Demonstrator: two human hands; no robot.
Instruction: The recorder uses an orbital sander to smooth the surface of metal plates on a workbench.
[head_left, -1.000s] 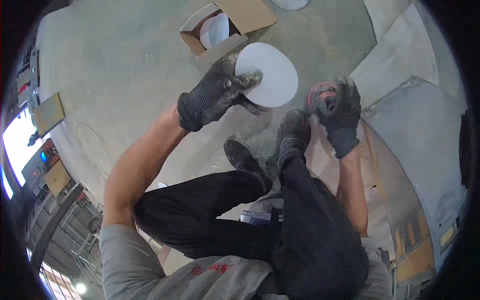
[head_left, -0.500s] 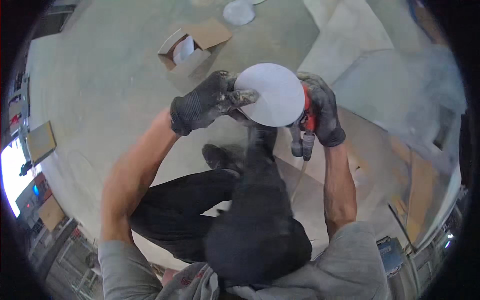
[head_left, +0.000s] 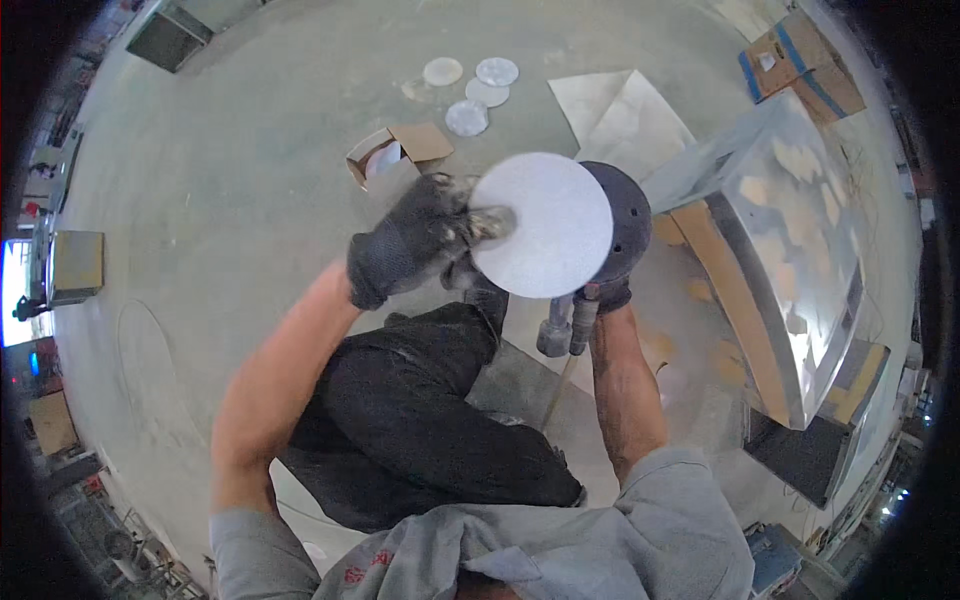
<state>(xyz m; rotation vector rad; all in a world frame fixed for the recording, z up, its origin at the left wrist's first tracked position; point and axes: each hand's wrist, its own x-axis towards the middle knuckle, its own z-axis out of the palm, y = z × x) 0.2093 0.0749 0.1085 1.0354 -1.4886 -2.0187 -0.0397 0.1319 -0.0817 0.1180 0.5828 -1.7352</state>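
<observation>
My gloved left hand (head_left: 420, 235) pinches the left edge of a white round sanding disc (head_left: 550, 230), its thumb lying on the disc's face. Directly right of that, a round black pad (head_left: 630, 215) with holes belongs to an air sander (head_left: 582, 318), turned pad toward me. The disc overlaps the pad's left part; whether they touch I cannot tell. Under the pad, my gloved right hand (head_left: 616, 297) supports the sander, with most of its fingers hidden. A hose (head_left: 560, 395) runs down from the sander's fitting.
Several round discs (head_left: 467, 118) lie on the floor ahead, near an open cardboard box (head_left: 383, 160) with more inside. Sheet material (head_left: 625, 110) lies beyond. At right stands a large grey panel piece (head_left: 780, 230) with tan patches; a taped carton (head_left: 805, 65) is behind it.
The sander has turned, so its black pad now shows where its red body did. My right hand has dropped below the pad. The view has shifted, showing more floor and the panel piece.
</observation>
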